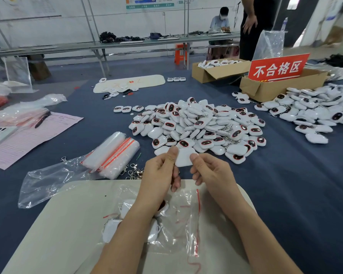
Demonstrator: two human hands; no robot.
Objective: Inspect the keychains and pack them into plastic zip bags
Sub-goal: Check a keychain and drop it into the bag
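A blue-covered counter (285, 194) fills the view, with a beige mat (67, 224) lying at its near edge. In the middle of the counter sits a broad heap of white keychains (196, 127), many showing a dark oval window rimmed in red. A second heap (315, 113) spreads at the right. Behind that stands an open cardboard box (275, 89) carrying a red sign (277, 68) with white characters reading "不合格区". A pink printed sheet (28, 139) lies at the left, its writing too small to read. A stack of clear zip bags (115, 155) with red seal strips rests left of the central heap. On the mat lies a filled zip bag (182, 214) with white keychains inside.

Above the mat's far edge, the left hand (160, 175) and the right hand (210, 173) each pinch one side of a single keychain (183, 158), its plain white face up.
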